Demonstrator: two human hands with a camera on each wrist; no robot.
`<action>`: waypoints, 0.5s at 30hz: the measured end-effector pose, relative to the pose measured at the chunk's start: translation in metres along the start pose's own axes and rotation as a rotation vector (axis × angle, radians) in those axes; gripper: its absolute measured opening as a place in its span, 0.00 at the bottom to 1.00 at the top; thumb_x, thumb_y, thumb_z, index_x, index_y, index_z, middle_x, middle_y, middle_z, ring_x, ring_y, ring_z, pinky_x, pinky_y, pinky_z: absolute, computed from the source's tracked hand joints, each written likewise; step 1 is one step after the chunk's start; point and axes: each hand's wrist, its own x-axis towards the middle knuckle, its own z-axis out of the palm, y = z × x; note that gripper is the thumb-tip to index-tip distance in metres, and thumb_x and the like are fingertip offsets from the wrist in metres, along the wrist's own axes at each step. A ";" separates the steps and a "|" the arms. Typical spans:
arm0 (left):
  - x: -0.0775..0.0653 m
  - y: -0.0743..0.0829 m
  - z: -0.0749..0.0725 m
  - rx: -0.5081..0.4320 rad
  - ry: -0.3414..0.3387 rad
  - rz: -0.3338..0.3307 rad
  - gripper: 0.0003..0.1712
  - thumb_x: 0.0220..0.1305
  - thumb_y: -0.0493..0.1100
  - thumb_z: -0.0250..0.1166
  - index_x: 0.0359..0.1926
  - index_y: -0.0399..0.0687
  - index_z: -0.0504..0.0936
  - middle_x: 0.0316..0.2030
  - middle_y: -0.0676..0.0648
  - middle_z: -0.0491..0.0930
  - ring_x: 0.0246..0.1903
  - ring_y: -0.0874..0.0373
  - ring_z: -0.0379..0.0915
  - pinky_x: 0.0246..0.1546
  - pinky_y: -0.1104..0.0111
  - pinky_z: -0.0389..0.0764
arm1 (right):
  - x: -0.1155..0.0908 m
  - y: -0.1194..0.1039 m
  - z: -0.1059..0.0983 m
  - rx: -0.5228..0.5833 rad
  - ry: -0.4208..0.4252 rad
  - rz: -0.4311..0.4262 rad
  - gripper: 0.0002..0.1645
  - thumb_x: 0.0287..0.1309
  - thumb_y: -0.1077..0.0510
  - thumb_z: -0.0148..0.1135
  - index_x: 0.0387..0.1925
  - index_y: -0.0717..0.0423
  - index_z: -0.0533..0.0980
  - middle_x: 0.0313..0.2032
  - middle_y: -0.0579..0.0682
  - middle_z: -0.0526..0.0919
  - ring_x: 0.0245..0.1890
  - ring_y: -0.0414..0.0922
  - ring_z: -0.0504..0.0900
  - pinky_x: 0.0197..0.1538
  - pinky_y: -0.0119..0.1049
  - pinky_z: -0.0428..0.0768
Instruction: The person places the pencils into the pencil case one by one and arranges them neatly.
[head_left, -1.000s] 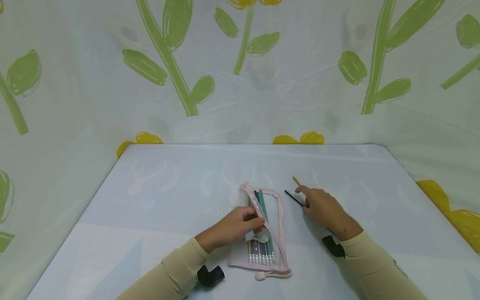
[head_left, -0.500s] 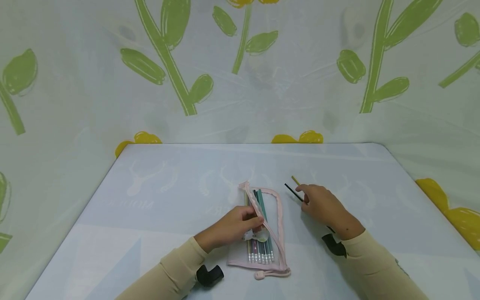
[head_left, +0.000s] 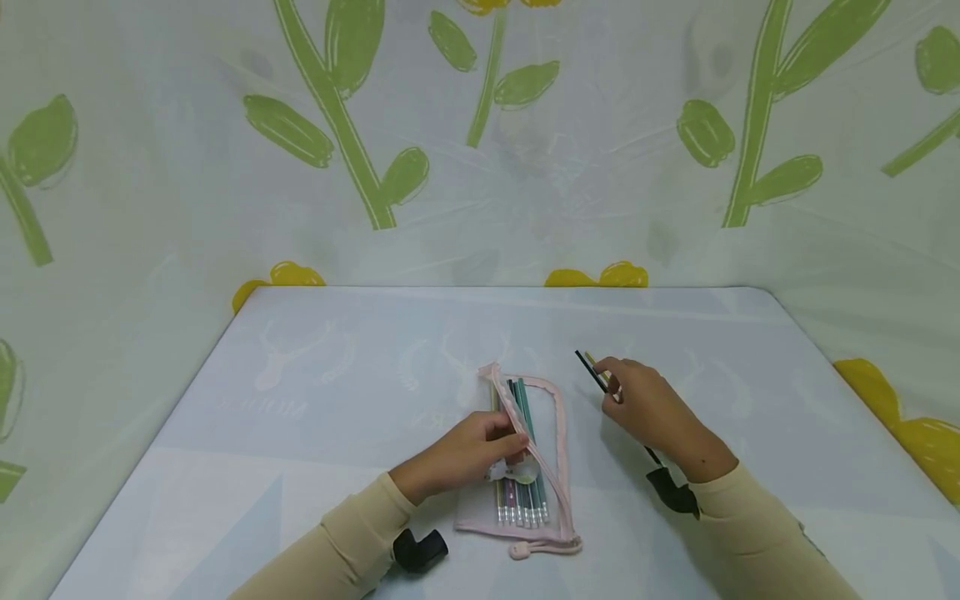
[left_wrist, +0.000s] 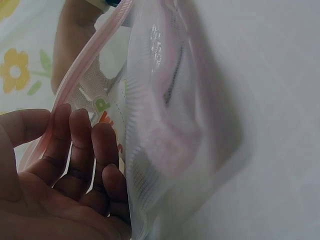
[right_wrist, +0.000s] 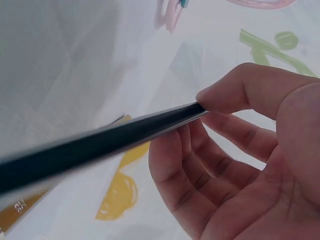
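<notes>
My left hand (head_left: pixel 468 454) pinches the pink zip edge of a see-through mesh pencil pouch (head_left: pixel 566 417), holding its mouth partly raised. Several pencils (head_left: pixel 522 500) lie inside, their metal ends toward me. Seen from the left wrist, the thumb and index finger meet at the pink edge (left_wrist: pixel 80 75), the other fingers curled behind it. To the right of the pouch, my right hand (head_left: pixel 652 408) pinches a dark pencil (right_wrist: pixel 100 145) between thumb and fingers, slanting away to the left. A gold-coloured pencil (right_wrist: pixel 25 210) lies beyond it, partly hidden by the hand in the head view.
The pale table (head_left: pixel 360 367) has a faint deer print and stands against a leaf-patterned backdrop (head_left: pixel 585 192). A pink zip pull (head_left: pixel 520 550) lies at the pouch's near end. Black wrist pieces (head_left: pixel 420 552) sit below both cuffs.
My right hand has taken up the dark pencil, whose far end has swung up and away, near the gold-coloured one. My left hand and the pouch have stayed in place.
</notes>
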 end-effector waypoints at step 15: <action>0.000 0.000 -0.001 -0.002 0.001 0.001 0.15 0.75 0.47 0.55 0.43 0.40 0.82 0.35 0.47 0.80 0.37 0.60 0.73 0.43 0.68 0.76 | -0.006 -0.006 -0.006 -0.033 0.059 -0.001 0.26 0.67 0.62 0.55 0.65 0.60 0.65 0.34 0.54 0.83 0.18 0.40 0.70 0.22 0.33 0.71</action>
